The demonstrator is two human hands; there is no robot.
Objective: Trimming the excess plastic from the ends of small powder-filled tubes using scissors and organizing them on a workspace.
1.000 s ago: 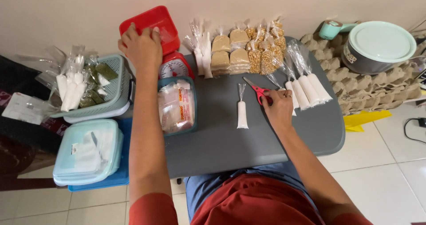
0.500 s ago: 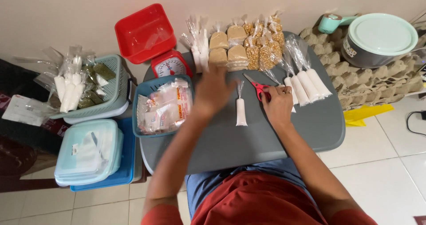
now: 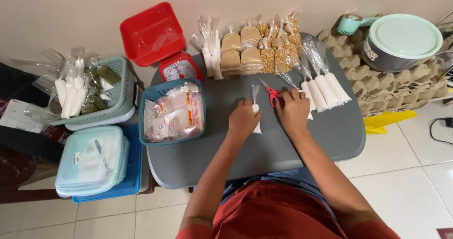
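On the grey table [image 3: 292, 147] my left hand [image 3: 243, 119] lies over a small clear bag of white powder [image 3: 255, 108], fingers closed on it; its twisted top sticks up beyond my fingers. My right hand [image 3: 293, 109] rests beside it on the handles of red scissors [image 3: 270, 92], whose blades point away to the upper left. Just right of that hand lie three long bags of white powder [image 3: 325, 89].
Rows of tan, corn and white packets [image 3: 255, 48] line the table's far edge. A red kitchen scale [image 3: 178, 67] with a red tray [image 3: 152, 33] stands left of them. A teal basket of packets [image 3: 173, 112], a green basket [image 3: 123, 95], lidded boxes [image 3: 92, 159] and a pot [image 3: 401, 41] surround the table.
My left hand left the red scale tray, swept right across the table and came down on the small white bag. The teal basket shifted left. My right hand stayed on the scissors.
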